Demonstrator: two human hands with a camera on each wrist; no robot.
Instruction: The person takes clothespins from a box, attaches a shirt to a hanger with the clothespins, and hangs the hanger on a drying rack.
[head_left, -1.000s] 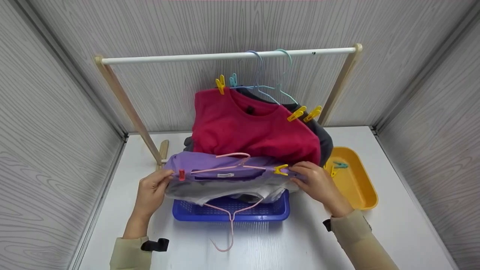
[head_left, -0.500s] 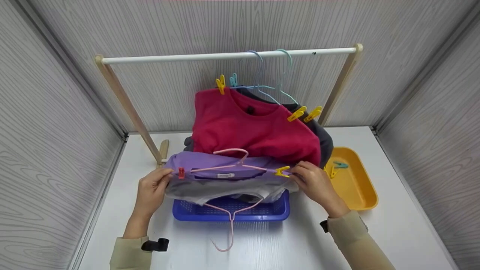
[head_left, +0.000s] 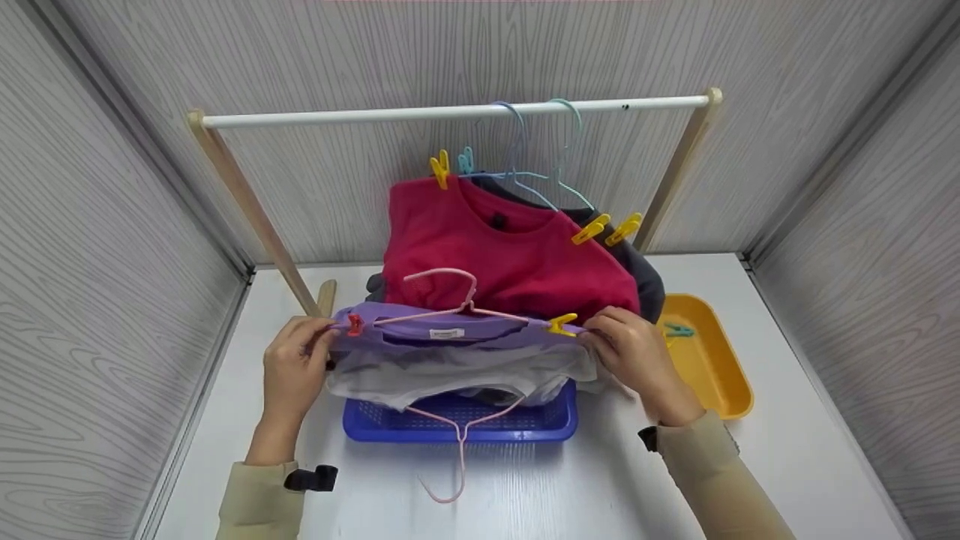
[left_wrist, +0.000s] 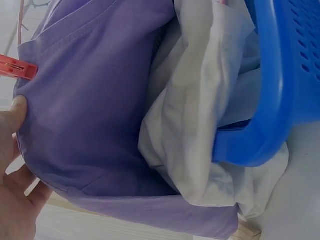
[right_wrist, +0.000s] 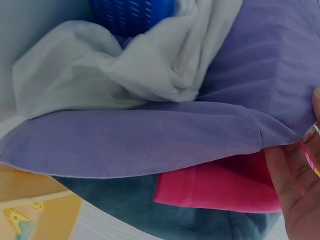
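A purple shirt [left_wrist: 90, 115] is stretched between both hands, its neckline and white label facing up in the head view. My left hand [head_left: 294, 367] pinches its left shoulder beside a red clothespin [head_left: 355, 324]. At the other shoulder my right hand [head_left: 634, 360] pinches the cloth, just outside a yellow clothespin [head_left: 562, 324]. A pink hanger [head_left: 471, 306] runs inside the neckline, its hook upright over the red shirt. Below the purple shirt, a white shirt [head_left: 450, 373] with a second pink hanger [head_left: 463, 435] lies over the blue basket [head_left: 461, 435].
A drying rack with a white bar [head_left: 360, 115] stands behind. From it hang a red shirt [head_left: 510, 262] and a dark grey shirt [head_left: 651, 277], both clipped with clothespins. At right sits a yellow tray [head_left: 712, 367] holding a few clothespins. Patterned walls enclose the white table.
Both hands have lifted the purple shirt's shoulders a little upward and away, slightly left. Its pink hanger's hook has risen from lying low to standing higher in front of the red shirt.
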